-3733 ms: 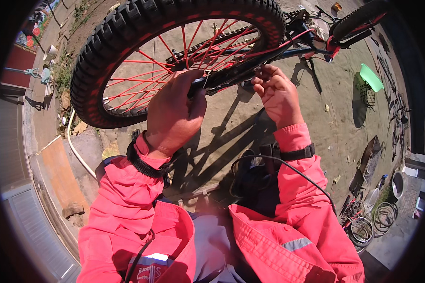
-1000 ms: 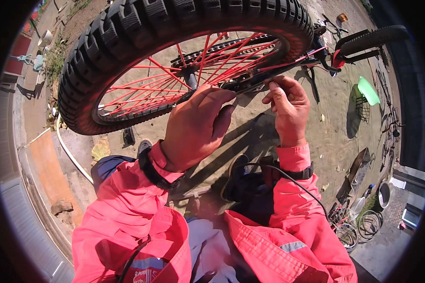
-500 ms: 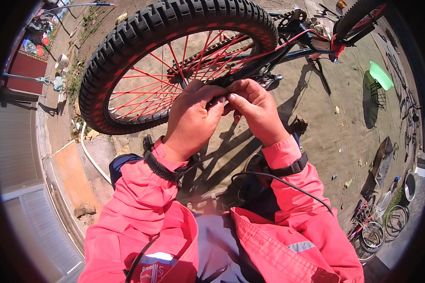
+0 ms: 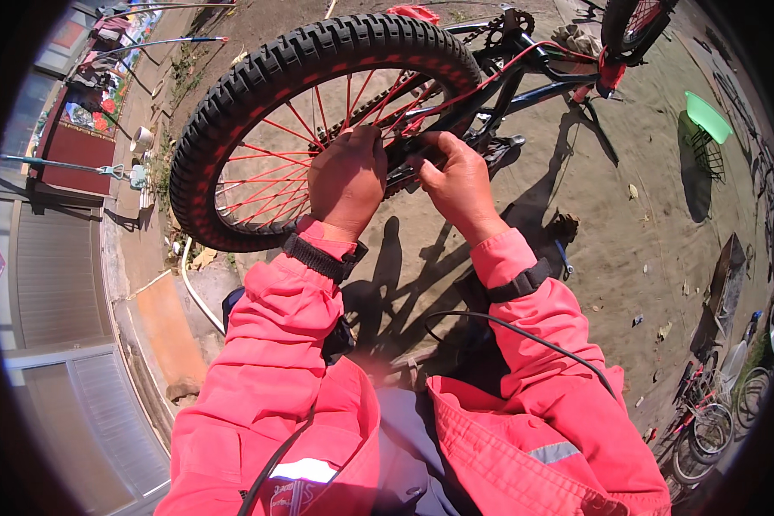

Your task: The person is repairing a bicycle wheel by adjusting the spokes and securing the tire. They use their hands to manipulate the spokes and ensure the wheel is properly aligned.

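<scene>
A bicycle lies in front of me with its knobby black wheel (image 4: pixel 199 138) raised on my side, red spokes showing inside the rim. My left hand (image 4: pixel 346 182) is bent against the wheel's hub area; its back faces me and its fingertips are hidden. Beside it, my right hand (image 4: pixel 457 182) is closed, thumb and forefinger pinched near the dark bicycle frame (image 4: pixel 469 110). Whatever sits between those fingers is too small or hidden to make out. The chainring (image 4: pixel 509 33) shows beyond the wheel.
A light green basin (image 4: pixel 708 117) rests by a black wire basket (image 4: pixel 708 155) on the right. More bicycles (image 4: pixel 709 426) lie at lower right. A white hose (image 4: pixel 199 288) curves along the left, near a metal door (image 4: pixel 64 267). A blue-handled tool (image 4: pixel 564 256) lies right of my forearm.
My hands, earlier fingertip to fingertip in front of the wheel, have parted and moved in to the hub. The view has shifted, so the wheel appears slightly lower and further right.
</scene>
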`<state>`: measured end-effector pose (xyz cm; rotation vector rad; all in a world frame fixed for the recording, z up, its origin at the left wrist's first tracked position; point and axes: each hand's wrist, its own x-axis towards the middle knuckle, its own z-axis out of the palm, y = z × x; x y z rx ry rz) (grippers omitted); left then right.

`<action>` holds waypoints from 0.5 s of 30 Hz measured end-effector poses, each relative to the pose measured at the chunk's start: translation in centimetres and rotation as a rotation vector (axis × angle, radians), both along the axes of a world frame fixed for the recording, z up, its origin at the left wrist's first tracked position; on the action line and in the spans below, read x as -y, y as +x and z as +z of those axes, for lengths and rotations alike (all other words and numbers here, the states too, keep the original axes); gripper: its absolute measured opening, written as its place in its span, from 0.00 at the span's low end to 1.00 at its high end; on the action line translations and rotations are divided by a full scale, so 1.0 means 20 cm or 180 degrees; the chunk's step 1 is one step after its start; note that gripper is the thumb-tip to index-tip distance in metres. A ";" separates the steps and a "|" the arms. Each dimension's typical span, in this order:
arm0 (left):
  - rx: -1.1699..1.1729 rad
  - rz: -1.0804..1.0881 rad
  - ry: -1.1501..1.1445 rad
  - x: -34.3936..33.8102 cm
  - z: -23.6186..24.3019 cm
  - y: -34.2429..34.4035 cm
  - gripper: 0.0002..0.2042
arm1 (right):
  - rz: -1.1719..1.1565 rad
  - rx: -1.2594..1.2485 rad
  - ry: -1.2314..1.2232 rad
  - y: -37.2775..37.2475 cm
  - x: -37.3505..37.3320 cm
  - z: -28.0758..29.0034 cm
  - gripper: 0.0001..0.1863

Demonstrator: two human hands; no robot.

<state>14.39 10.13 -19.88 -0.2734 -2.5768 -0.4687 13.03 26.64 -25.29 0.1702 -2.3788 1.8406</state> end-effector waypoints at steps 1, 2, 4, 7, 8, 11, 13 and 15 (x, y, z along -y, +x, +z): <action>0.0018 0.0014 -0.0036 0.00 -0.01 -0.01 0.05 | -0.0015 -0.0042 0.0054 0.00 0.00 0.00 0.15; 0.0079 0.0046 -0.0060 -0.01 -0.02 -0.01 0.05 | -0.0037 -0.0197 0.0089 0.00 0.00 0.01 0.15; 0.0164 0.0108 -0.0080 -0.01 -0.02 -0.01 0.05 | -0.0091 -0.0232 0.0317 0.00 0.01 0.02 0.15; 0.0221 0.0162 -0.0052 -0.02 -0.03 -0.03 0.06 | -0.0058 -0.0148 0.0290 -0.01 0.01 0.02 0.16; 0.0223 0.0162 -0.0051 -0.03 -0.02 -0.03 0.06 | -0.0018 -0.0096 0.0199 -0.01 0.01 0.02 0.16; 0.0239 0.0162 -0.0082 -0.04 -0.02 -0.04 0.07 | -0.0067 -0.0234 0.0095 -0.01 0.02 0.02 0.17; 0.0289 0.0176 -0.0074 -0.04 -0.02 -0.05 0.07 | -0.0094 -0.0139 0.0047 -0.02 0.03 0.01 0.17; 0.0427 0.0223 -0.0027 -0.05 -0.01 -0.06 0.07 | -0.0129 -0.0159 0.0059 -0.02 0.04 0.00 0.17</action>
